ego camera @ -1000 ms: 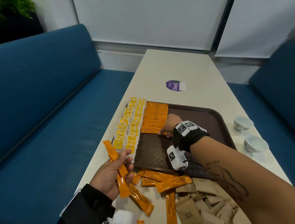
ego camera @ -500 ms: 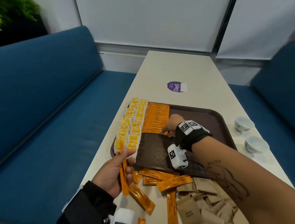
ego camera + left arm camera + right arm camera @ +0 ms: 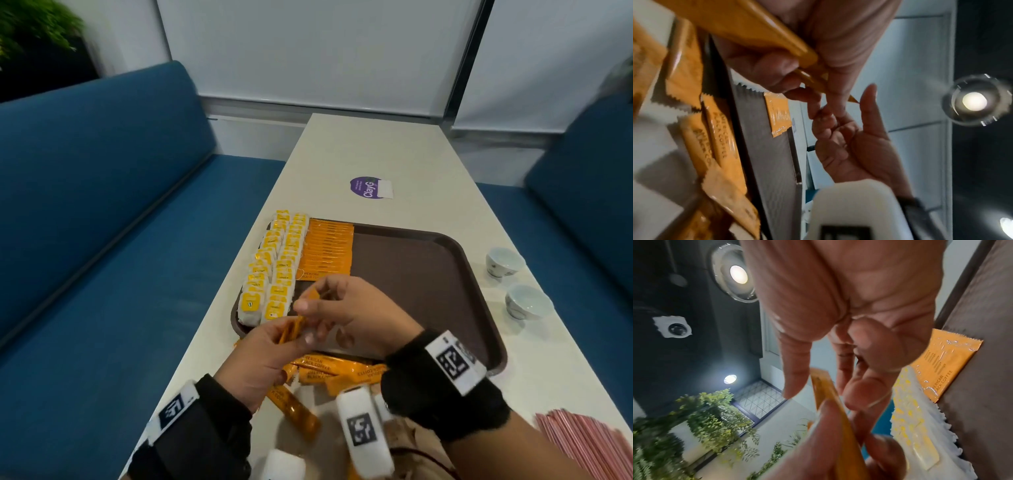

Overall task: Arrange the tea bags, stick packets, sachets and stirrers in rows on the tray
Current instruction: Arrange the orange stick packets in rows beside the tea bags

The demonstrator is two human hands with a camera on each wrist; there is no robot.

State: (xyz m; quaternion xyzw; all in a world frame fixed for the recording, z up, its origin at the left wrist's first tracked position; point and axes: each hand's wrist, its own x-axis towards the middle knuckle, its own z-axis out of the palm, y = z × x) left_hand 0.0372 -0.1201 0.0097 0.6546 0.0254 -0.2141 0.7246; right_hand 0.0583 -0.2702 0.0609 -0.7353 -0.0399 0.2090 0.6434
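Observation:
My left hand (image 3: 291, 342) grips a small bunch of orange stick packets (image 3: 291, 330) upright over the near left corner of the brown tray (image 3: 428, 274). My right hand (image 3: 310, 303) pinches the top end of one stick packet (image 3: 830, 395) from that bunch between thumb and fingers. On the tray's left side lie two rows of yellow-tagged tea bags (image 3: 274, 267) and beside them one row of orange stick packets (image 3: 329, 250). More loose stick packets (image 3: 335, 370) lie on the table before the tray, partly hidden by my wrists.
A bundle of pink stirrers (image 3: 582, 442) lies at the near right table edge. Two small white cups (image 3: 503, 262) (image 3: 527, 301) stand right of the tray. A purple sticker (image 3: 371, 187) sits on the table beyond it. Blue benches flank the table.
My right hand left the packet row on the tray and came back to the left hand. The left hand rose over the tray corner, and the right now pinches a packet from its bunch.

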